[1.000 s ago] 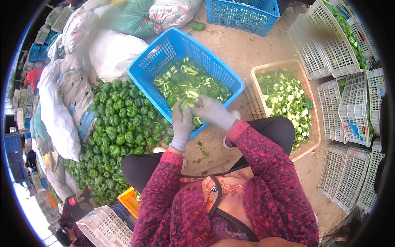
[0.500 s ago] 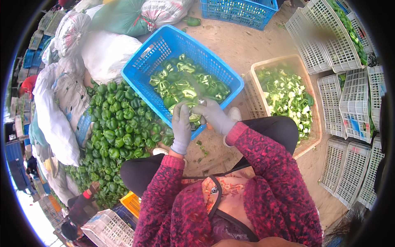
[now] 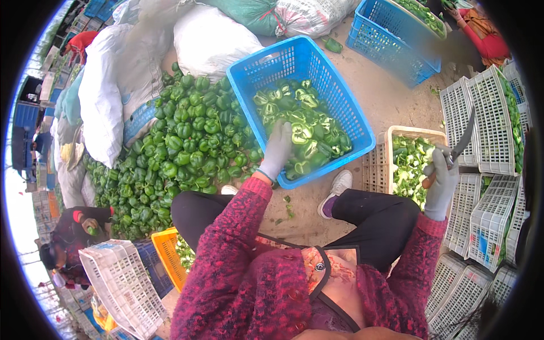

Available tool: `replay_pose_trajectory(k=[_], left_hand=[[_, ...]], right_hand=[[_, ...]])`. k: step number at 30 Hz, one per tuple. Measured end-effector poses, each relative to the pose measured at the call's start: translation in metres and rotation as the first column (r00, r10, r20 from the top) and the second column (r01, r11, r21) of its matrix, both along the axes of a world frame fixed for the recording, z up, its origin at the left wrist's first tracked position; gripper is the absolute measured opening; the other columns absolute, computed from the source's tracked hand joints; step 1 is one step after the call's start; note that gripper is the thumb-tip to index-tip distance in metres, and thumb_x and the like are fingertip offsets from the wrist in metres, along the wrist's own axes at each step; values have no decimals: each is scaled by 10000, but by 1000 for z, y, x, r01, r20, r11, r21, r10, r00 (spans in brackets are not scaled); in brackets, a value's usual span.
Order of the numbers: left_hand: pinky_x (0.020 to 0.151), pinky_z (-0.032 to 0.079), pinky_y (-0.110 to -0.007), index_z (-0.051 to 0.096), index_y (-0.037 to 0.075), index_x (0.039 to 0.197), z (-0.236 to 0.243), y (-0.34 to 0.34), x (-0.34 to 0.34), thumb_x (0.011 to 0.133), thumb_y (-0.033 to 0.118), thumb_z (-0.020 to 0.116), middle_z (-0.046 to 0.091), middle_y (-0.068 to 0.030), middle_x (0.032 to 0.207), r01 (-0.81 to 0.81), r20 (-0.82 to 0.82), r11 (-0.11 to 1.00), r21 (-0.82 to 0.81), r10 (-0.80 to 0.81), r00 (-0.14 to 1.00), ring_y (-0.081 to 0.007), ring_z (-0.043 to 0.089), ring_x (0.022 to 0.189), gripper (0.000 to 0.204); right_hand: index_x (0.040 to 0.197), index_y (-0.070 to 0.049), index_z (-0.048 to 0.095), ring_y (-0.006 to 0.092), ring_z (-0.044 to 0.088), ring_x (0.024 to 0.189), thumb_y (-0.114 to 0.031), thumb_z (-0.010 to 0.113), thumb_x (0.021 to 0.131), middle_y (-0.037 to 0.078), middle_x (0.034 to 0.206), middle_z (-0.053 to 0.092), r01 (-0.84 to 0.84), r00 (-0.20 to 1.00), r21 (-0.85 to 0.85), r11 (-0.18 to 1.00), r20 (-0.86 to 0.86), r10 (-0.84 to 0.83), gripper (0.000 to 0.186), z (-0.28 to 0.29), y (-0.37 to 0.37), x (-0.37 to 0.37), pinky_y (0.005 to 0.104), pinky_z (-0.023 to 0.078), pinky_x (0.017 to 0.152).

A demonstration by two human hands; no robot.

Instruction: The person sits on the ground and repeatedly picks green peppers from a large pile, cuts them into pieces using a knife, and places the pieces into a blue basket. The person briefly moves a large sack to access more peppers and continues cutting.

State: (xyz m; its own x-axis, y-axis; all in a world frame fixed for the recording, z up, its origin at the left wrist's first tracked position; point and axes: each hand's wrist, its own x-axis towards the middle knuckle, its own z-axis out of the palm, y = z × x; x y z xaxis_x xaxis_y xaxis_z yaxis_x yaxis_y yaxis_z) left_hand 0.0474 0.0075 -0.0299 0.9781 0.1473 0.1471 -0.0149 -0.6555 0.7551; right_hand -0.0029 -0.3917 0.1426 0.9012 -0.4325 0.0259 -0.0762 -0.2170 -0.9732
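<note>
The person is sitting low on the ground and is cutting green peppers. The left hand (image 3: 277, 150), in a grey glove, is reaching into the blue basket (image 3: 340, 107) and is resting on the cut green peppers (image 3: 306, 133) there; the fingers are lying fairly flat, and I cannot tell if they are gripping a piece or just letting one go. The right hand (image 3: 442, 178), also gloved, is closed around the handle of a knife (image 3: 462, 139), and the blade is pointing up and away, over by the white crates (image 3: 481, 119). Just under that hand a pale crate (image 3: 391, 141) is holding more cut green bits (image 3: 411, 164). The blue basket is looking about half full of opened peppers, so a good part of the work seems done. But a big heap of whole green peppers (image 3: 181, 153) is lying on the ground to the left of the person's knee, just beside the basket, so I think a lot is still waiting to be cut. White sacks (image 3: 107, 96) are lying behind that heap. A second blue basket (image 3: 391, 39) is sitting farther off, well apart from the hands. Another person in a dark red sleeve (image 3: 85, 218) is working at the near edge of the heap, on the left. A few small green scraps are lying on the ground between the person's legs.
</note>
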Motion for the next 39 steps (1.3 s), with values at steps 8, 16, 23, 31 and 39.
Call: replay_pose_trajectory(k=[8, 16, 23, 31, 39], left_hand=[[965, 509, -455, 645, 27, 1246, -59, 199, 34, 979, 278, 624, 706, -210, 1142, -720, -68, 656, 226, 748, 660, -398, 650, 1110, 368], [897, 556, -451, 564, 120, 1309, -141, 305, 73, 884, 125, 660, 571, -98, 1411, 391, -399, 321, 862, -46, 916, -282, 576, 1254, 436], [802, 577, -425, 568, 79, 1117, -106, 306, 91, 872, 238, 728, 670, -137, 1174, 418, -484, 525, 742, -13, 875, -316, 681, 1056, 333], [603, 551, -263, 496, 74, 1455, 53, 196, 27, 1016, 487, 560, 703, -85, 1132, -130, -328, 460, -878, -383, 864, -154, 668, 691, 606], [599, 540, -267, 616, 61, 1253, 89, 40, -79, 1066, 669, 293, 701, -68, 975, -130, -333, 433, -892, -435, 837, -155, 659, 696, 713]], right_hand=[[1140, -83, 656, 40, 384, 431, -501, 757, 931, -50, 626, 457, 271, 886, -248, 930, -312, -342, 479, -18, -169, -114, 203, 290, 391], [1259, -47, 691, 10, 378, 514, -413, 654, 1020, -70, 686, 451, 297, 870, -191, 936, -350, -347, 439, -18, -85, -60, 196, 295, 453], [1413, -7, 580, 9, 406, 532, -356, 584, 1061, -71, 713, 460, -47, 977, -262, 964, -212, -10, 496, 4, 4, 6, 184, 323, 472], [1365, -19, 616, 47, 531, 526, -296, 718, 969, -9, 747, 628, -544, 753, 167, 822, -334, 566, 494, 0, 181, 54, 196, 396, 478], [1469, -47, 543, 85, 609, 670, -435, 778, 917, 45, 877, 693, -735, 670, 2, 678, -150, 727, 714, -53, 249, -7, 244, 494, 630]])
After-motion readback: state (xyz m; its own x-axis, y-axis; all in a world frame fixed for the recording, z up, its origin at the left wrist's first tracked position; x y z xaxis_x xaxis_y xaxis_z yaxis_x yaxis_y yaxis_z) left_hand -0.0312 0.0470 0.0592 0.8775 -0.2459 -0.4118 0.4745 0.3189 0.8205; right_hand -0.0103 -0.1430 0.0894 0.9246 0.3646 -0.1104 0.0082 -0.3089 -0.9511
